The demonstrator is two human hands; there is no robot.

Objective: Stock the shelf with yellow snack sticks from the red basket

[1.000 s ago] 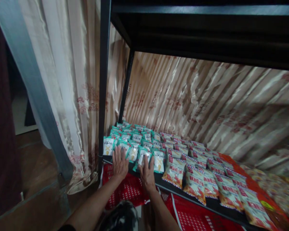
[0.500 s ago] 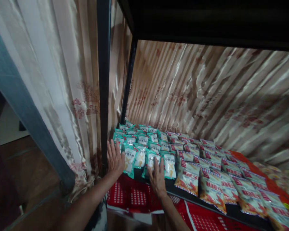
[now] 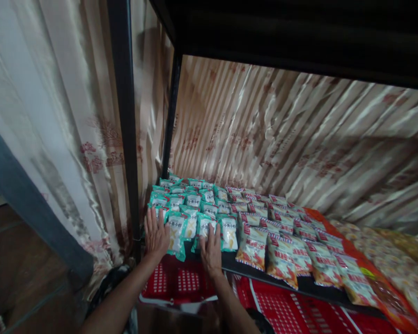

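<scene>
Rows of small green-and-white snack bags [image 3: 193, 200] stand on the left end of a dark shelf [image 3: 231, 263]. Against the front left of these rows rests my left hand [image 3: 156, 234], fingers stretched upward, partly covering a bag beside the shelf post. My right hand [image 3: 212, 248] lies with fingers spread on the front of another green snack bag [image 3: 205, 223] in the front row. Between the two hands leans one green bag [image 3: 176, 232], tilted a little. Neither hand has its fingers wrapped around a bag.
Orange-and-white snack bags [image 3: 284, 260] fill the shelf to the right, followed by a large orange bag [image 3: 383, 287]. Red baskets [image 3: 181, 280] sit below the shelf edge. A dark post [image 3: 127, 120] rises at the left, and a striped curtain [image 3: 251, 125] hangs behind.
The view has swung right, so the shelf and both hands appear farther left. Both hands stay at the front green bags, and the bag between them hides more of its right neighbour.
</scene>
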